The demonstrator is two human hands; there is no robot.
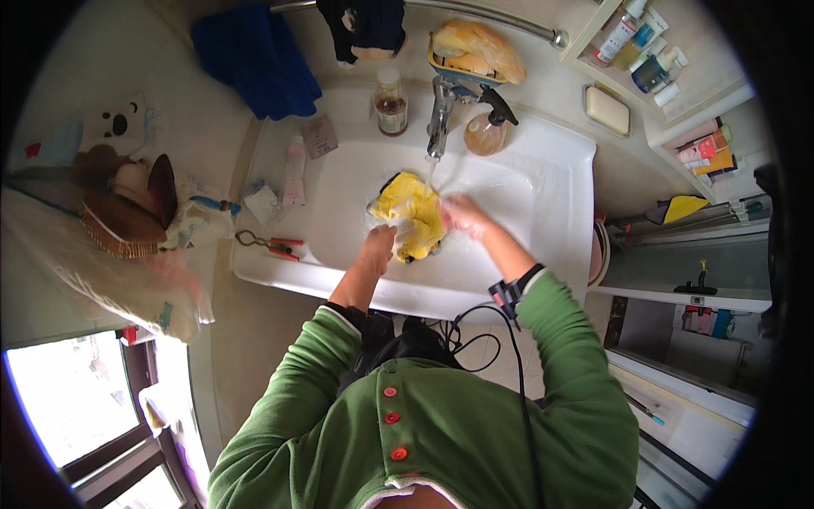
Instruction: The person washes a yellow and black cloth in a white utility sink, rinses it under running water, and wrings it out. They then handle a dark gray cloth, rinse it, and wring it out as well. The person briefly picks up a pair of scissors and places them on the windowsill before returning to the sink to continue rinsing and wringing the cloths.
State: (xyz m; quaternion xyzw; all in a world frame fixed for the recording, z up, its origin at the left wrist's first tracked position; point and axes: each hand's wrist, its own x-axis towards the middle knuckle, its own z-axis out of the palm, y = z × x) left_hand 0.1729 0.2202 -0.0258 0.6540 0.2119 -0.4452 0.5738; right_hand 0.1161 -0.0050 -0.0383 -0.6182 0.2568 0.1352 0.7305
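A wet yellow cloth with dark edges lies bunched in the white sink. Water runs onto it from the chrome faucet. My left hand is closed at the cloth's lower left side and appears to grip its whitish, sudsy part. At the cloth's right side is my right hand, wet and blurred; whether it grips the fabric cannot be told. Behind the basin stand a bottle of brown liquid and a spray bottle with a black trigger.
A pink tube, a small packet and red-handled tongs lie on the sink's left ledge. A soap bar sits at the right. A blue towel hangs at the back left. A black cable runs from my right wrist.
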